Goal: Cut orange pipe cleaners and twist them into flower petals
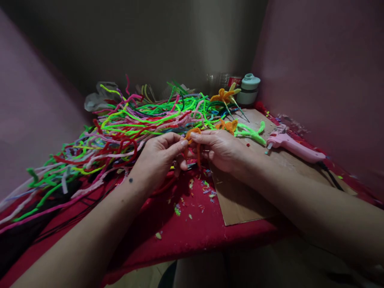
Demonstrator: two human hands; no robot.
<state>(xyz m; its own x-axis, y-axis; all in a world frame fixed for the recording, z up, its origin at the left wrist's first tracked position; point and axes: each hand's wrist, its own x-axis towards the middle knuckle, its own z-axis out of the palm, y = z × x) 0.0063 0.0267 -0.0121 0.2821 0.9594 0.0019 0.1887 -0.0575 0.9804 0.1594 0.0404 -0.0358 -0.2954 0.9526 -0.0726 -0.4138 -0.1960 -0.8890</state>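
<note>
An orange pipe cleaner (193,133), bent into a loop at the top, is pinched between both hands in the middle of the view. Its loose end hangs down between them. My left hand (163,154) grips it with thumb and index finger. My right hand (220,148) holds the loop from the other side, its fingers pressed together. Just behind my right hand lies an orange pipe-cleaner flower (227,126) with a light green piece (250,133) beside it. Scissors seem partly hidden beneath the hands.
A large heap of colourful pipe cleaners (150,120) covers the left and back. On the board (240,200) at right lies a pink glue gun (295,148). Finished-looking flowers (223,96) and a lidded jar (249,89) stand behind. Scraps dot the red cloth (186,232).
</note>
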